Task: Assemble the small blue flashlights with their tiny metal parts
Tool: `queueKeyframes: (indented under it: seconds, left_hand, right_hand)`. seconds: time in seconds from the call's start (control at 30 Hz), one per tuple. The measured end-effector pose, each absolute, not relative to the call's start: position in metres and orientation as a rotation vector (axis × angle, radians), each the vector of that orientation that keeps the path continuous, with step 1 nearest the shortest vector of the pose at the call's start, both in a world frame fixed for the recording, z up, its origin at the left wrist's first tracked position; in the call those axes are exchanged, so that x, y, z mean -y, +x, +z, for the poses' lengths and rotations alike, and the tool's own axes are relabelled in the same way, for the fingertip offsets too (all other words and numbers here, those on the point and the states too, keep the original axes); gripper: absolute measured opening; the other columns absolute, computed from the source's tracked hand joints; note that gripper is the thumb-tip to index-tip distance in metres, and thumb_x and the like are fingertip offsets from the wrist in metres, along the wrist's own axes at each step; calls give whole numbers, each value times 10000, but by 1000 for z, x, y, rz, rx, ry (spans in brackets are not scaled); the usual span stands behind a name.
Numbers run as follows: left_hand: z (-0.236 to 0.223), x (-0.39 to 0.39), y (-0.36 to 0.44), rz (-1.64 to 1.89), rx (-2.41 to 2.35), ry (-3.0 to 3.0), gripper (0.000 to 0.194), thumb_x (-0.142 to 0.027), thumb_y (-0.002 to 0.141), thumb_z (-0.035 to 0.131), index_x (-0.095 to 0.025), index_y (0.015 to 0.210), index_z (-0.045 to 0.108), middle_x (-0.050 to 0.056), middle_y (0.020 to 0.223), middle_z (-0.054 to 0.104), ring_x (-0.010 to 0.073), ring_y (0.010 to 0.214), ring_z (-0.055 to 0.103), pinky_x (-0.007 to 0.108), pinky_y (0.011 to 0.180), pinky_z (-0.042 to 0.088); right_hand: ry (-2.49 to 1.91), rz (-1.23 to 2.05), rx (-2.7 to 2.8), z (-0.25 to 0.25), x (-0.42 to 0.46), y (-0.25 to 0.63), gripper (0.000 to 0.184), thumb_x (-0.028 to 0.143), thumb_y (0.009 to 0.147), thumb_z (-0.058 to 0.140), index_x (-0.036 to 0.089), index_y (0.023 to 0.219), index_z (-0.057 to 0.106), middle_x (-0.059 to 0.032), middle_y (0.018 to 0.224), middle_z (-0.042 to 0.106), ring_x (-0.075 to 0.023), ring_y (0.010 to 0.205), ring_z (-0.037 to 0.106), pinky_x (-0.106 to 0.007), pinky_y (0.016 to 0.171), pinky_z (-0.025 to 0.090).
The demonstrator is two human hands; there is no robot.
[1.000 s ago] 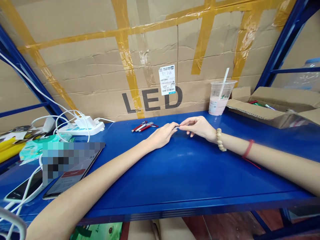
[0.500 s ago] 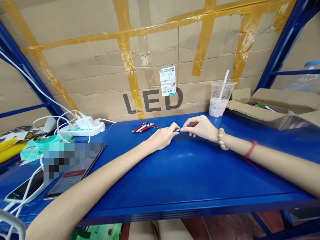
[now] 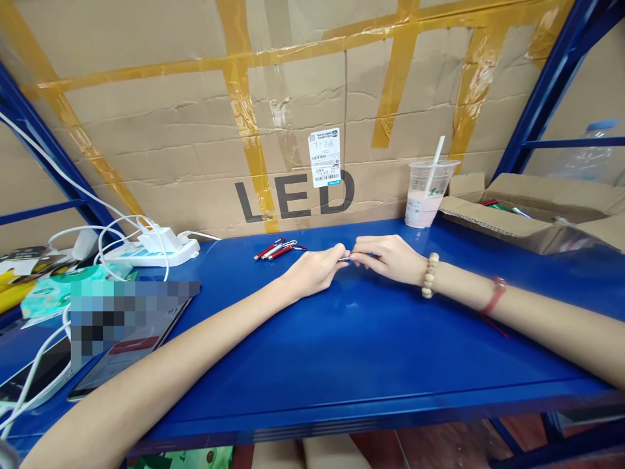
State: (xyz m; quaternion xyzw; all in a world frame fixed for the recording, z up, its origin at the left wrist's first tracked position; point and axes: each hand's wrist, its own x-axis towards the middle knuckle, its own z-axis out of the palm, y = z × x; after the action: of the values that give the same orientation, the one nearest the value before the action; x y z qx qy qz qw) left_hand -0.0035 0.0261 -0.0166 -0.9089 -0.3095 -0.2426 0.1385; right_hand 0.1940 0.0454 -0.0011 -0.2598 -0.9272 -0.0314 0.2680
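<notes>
Above the blue shelf top, my left hand point(image 3: 316, 272) is closed around a small silvery metal piece point(image 3: 344, 258), most of it hidden by the fingers. My right hand point(image 3: 390, 255), with a beaded bracelet at the wrist, pinches at the piece's right end, fingertips nearly touching those of the left. Whether the right fingers hold a separate part cannot be made out. Just left of and behind my left hand lie three small metal tubes with carabiner clips point(image 3: 279, 249), two red and one silver, side by side.
A plastic cup with a straw point(image 3: 424, 202) stands near the back, beside an open cardboard box point(image 3: 517, 228) at right. A white power strip point(image 3: 180, 253) with cables, a tablet point(image 3: 131, 348) and a phone point(image 3: 39, 374) occupy the left. Taped cardboard point(image 3: 190, 143) closes off the back.
My right fingers have curled and turned at the silvery piece, with the right hand lowered slightly. My left hand keeps its grip. The whole view has shifted a little.
</notes>
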Motion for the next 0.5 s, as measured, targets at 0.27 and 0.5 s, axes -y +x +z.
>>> queueKeyframes:
  seconds: [0.27, 0.5]
  left_hand:
    - [-16, -27, -3, -795, 920, -2554, 135, -251, 918, 299, -180, 850, 391, 49, 867, 640, 161, 786, 637, 225, 583, 458]
    - [-13, -26, -2, -763, 1079, -2656, 98, -244, 904, 348, -191, 968, 398, 38, 1023, 631, 173, 868, 631, 246, 637, 482]
  right_hand:
    - [-892, 690, 2298, -1, -38, 181, 485, 552, 858, 275, 177, 610, 456, 49, 440, 419, -71, 425, 368, -222, 504, 314]
    - [-908, 1111, 2091, -8, -45, 178, 520, 681, 746, 362, 183, 617, 438, 70, 423, 359, -61, 384, 333, -206, 403, 274]
